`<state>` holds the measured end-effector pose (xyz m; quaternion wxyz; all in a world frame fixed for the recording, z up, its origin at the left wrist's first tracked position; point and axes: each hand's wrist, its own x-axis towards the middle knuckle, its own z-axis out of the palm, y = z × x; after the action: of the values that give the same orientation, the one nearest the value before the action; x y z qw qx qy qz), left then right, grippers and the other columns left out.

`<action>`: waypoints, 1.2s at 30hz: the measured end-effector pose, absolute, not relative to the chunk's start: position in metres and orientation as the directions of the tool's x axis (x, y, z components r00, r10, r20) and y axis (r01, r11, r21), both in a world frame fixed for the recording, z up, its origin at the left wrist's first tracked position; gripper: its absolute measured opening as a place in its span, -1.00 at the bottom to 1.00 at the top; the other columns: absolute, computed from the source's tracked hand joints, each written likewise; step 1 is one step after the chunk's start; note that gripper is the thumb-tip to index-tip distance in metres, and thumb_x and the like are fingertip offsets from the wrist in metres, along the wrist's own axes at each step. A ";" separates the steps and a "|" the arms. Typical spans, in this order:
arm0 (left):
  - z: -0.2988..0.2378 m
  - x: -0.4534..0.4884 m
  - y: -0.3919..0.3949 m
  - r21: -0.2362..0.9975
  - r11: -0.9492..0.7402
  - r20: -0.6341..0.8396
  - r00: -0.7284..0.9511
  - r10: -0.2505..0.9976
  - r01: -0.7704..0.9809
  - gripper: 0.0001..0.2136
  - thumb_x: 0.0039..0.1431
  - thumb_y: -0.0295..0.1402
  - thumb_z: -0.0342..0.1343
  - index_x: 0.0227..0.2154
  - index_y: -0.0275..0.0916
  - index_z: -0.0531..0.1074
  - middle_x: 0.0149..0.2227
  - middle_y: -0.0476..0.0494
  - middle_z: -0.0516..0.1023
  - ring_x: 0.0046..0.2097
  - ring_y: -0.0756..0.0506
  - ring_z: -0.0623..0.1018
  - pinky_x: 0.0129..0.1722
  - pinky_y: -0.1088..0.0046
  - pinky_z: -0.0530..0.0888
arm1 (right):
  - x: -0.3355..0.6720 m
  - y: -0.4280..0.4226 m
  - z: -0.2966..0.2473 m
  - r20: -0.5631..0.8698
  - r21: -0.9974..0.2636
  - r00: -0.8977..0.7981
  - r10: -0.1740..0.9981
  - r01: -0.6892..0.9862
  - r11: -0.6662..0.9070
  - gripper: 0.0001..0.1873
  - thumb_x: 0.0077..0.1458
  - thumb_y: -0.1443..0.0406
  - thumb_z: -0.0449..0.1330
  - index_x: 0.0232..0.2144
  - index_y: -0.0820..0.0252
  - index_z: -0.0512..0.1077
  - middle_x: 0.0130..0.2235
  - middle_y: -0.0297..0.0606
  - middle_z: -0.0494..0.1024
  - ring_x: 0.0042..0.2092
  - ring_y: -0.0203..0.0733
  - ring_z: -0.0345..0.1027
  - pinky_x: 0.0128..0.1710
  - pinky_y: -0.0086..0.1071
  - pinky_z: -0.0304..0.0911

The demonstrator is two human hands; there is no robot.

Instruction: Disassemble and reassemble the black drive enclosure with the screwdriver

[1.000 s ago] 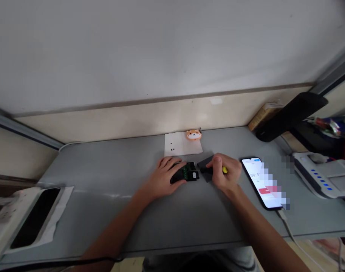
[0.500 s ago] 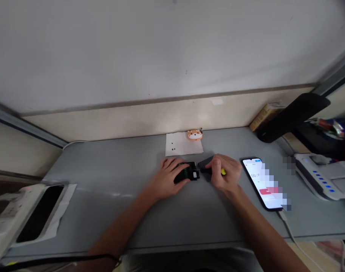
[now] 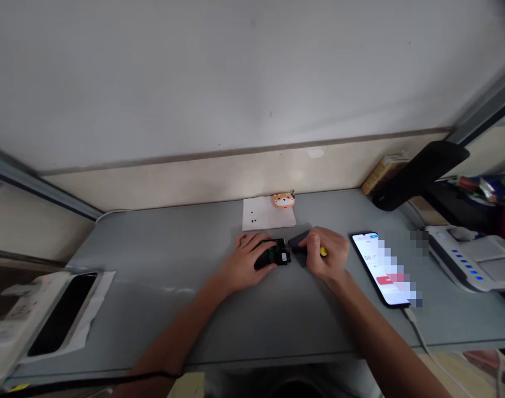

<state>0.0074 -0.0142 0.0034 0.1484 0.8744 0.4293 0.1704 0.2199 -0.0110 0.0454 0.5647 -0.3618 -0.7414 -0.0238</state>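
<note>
A small black device with a green circuit board (image 3: 283, 257) lies on the grey desk, and my left hand (image 3: 249, 261) grips it with fingers over its top and thumb along the near side. My right hand (image 3: 327, 251) is closed around a black-and-yellow screwdriver (image 3: 323, 251) held low and nearly level. Its tip points left and meets the device's right end; exact contact is too small to tell. Partly under my right hand is a dark flat piece (image 3: 301, 239). Just beyond the hands, white paper (image 3: 263, 216) carries several tiny dark bits, probably screws.
An orange animal-face case (image 3: 284, 200) sits on the paper's far corner. To the right are a lit phone (image 3: 366, 260) with a cable, a white power strip (image 3: 463, 251) and a black cylinder (image 3: 422, 174). Another dark-screened phone (image 3: 63, 315) lies at left. A wall backs the desk.
The camera view has shifted slightly. Both hands keep nearly the same pose, with the screwdriver still at the device's right end.
</note>
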 end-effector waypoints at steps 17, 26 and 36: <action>-0.004 0.006 -0.012 0.387 -0.636 0.246 0.590 0.769 0.667 -0.65 0.34 -0.18 0.14 0.14 -0.11 0.40 0.15 -0.21 0.53 0.16 -0.22 0.50 0.25 0.09 0.28 | 0.220 -0.011 0.042 0.865 -0.352 -0.111 0.490 0.563 0.748 -0.61 0.25 0.48 -0.01 -0.60 0.12 0.27 -0.68 -0.40 0.30 -0.63 -0.34 0.12 -0.57 -0.40 0.03; -0.005 0.005 -0.011 0.397 -0.633 0.236 0.593 0.770 0.665 -0.65 0.35 -0.16 0.13 0.12 -0.13 0.40 0.14 -0.22 0.54 0.17 -0.22 0.50 0.25 0.09 0.26 | 0.222 -0.012 0.043 0.839 -0.363 -0.138 0.527 0.578 0.730 -0.60 0.26 0.47 -0.02 -0.61 0.12 0.29 -0.68 -0.40 0.28 -0.62 -0.34 0.12 -0.56 -0.39 0.05; -0.005 0.004 -0.012 0.390 -0.639 0.243 0.595 0.766 0.663 -0.66 0.37 -0.17 0.11 0.13 -0.12 0.39 0.13 -0.22 0.54 0.15 -0.21 0.51 0.23 0.09 0.28 | 0.222 -0.011 0.041 0.843 -0.395 -0.104 0.527 0.545 0.739 -0.60 0.27 0.46 -0.02 -0.60 0.14 0.30 -0.67 -0.41 0.30 -0.62 -0.35 0.14 -0.58 -0.40 0.03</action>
<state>0.0038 -0.0120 -0.0051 0.1306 0.8836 0.4042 0.1972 0.2215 -0.0107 0.0408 0.5638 -0.3610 -0.7428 -0.0078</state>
